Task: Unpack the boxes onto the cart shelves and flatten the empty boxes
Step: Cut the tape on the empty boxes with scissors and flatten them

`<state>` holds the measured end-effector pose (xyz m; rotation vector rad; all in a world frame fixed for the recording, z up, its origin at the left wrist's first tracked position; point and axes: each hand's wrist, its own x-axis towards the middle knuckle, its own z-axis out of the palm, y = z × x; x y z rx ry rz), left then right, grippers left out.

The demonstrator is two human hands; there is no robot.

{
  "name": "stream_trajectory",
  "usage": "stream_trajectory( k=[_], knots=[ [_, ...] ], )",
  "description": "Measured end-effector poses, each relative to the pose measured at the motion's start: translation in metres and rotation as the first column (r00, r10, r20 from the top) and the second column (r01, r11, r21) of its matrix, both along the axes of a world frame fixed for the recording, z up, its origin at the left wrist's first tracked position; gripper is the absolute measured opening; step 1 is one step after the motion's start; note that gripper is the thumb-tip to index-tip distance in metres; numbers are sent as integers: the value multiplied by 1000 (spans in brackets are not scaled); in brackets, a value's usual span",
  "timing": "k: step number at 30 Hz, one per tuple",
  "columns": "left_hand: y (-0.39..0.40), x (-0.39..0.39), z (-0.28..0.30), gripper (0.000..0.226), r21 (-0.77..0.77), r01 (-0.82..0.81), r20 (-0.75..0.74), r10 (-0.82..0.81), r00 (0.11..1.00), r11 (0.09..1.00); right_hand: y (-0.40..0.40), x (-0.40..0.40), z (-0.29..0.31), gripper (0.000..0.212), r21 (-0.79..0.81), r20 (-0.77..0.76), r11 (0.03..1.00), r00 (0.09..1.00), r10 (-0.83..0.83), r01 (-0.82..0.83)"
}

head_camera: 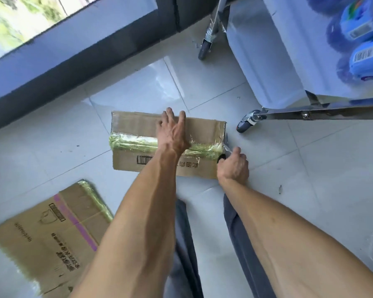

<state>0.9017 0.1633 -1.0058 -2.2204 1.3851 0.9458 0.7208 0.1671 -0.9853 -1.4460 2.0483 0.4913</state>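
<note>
Two hands on taped box (pixel 138 134) on floor (pixel 289 168) near cart (pixel 289 117): left hand (pixel 173 134) flat, fingers spread on top; right hand (pixel 233 165) gripped cutter (pixel 223 154) at box's right edge.

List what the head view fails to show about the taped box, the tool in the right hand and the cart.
- Taped box: contents hidden; it is sealed, and the left hand covers part of the top.
- Tool in the right hand: mostly hidden by the curled fingers; only a thin bright tip and a dark part show, so its type is unclear.
- Cart: cut off by the top and right edges.
- Blue packages: labels too blurred to read.
</note>
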Motion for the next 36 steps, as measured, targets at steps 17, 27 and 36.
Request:
stream_trajectory(
  k=[17, 27, 36],
  knots=[
    [-4, -13, -26, 77, -162, 395, -122, -416, 901, 904, 88, 33, -20, 28, -124, -132, 927, 920, -369, 354],
    [-69, 46, 1, 29, -481, 307, 325, -158, 932, 821, 68, 20, -27, 27, -126, -29, 964, 970, -240, 235],
    [-61, 61, -24, 60, 198, 228, -120, -207, 971, 953, 77, 32, -19, 32, -178, 1, 935, 950, -312, 307]
  ],
)
